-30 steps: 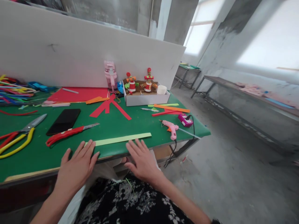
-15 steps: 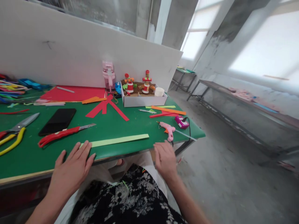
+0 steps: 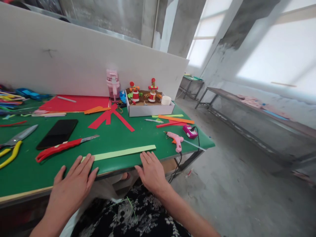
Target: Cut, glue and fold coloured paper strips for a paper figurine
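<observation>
A pale green paper strip [image 3: 118, 153] lies flat along the front of the green table [image 3: 118, 138]. My left hand [image 3: 74, 181] rests with spread fingers on the strip's left end. Near the right end, my right hand [image 3: 151, 169] lies with its fingers stretched out and their tips at the strip's lower edge. Just beyond my left hand is a red-handled craft knife [image 3: 60, 148] with its blade out. A pink hot glue gun [image 3: 175, 140] lies to the right of my right hand, its glue stick poking out behind.
Scissors [image 3: 18, 143] and a black phone [image 3: 58, 133] lie at left. Red paper strips [image 3: 106, 118], red sheets [image 3: 74, 104] and a white box [image 3: 150, 110] with small figures stand farther back. A purple plug block [image 3: 190, 131] sits near the right edge; a white board [image 3: 86, 65] stands behind.
My right hand has moved left, from beside the glue gun to the right end of the green strip. My left hand stays on the strip's left end. The view has shifted slightly.
</observation>
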Demonstrator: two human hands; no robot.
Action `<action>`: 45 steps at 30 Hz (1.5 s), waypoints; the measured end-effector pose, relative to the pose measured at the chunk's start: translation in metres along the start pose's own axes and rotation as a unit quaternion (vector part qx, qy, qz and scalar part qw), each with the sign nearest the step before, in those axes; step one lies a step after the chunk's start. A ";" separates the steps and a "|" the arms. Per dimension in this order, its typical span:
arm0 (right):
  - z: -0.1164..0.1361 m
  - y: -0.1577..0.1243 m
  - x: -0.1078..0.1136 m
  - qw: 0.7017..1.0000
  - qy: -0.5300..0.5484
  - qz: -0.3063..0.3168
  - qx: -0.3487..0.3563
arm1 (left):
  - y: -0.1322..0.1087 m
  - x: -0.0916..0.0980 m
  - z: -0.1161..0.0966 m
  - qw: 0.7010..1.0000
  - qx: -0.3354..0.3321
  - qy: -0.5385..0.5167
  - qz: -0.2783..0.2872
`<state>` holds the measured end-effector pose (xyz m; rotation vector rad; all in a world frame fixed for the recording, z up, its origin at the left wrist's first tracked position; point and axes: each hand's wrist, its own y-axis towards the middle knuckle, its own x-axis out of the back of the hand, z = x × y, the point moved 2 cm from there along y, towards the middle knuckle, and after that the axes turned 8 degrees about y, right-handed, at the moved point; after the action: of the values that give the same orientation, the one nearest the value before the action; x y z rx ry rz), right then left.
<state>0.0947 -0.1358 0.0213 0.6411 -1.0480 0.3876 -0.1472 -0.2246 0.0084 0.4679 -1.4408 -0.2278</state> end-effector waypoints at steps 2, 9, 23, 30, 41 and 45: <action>-0.002 0.000 0.005 1.000 -0.002 0.004 0.014 | 0.000 0.000 0.000 1.000 0.003 0.001 0.007; -0.001 0.021 0.018 0.998 -0.009 0.022 0.056 | 0.001 -0.001 -0.001 1.000 0.013 -0.012 0.010; -0.005 0.025 0.007 0.998 -0.026 -0.008 0.056 | 0.002 0.002 -0.003 1.000 0.021 -0.012 0.011; -0.002 0.030 0.014 0.997 -0.037 0.017 0.062 | 0.003 0.003 -0.004 0.999 0.026 -0.017 0.020; -0.004 -0.030 0.027 0.981 0.181 -0.062 -0.032 | 0.004 0.006 -0.005 0.999 0.033 -0.024 0.013; -0.030 -0.043 0.042 0.975 0.198 -0.062 -0.076 | 0.004 0.004 -0.004 0.999 0.027 -0.017 0.020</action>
<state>0.1588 -0.1492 0.0353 0.4640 -0.6458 0.3070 -0.1431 -0.2218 0.0139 0.4807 -1.4910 -0.1651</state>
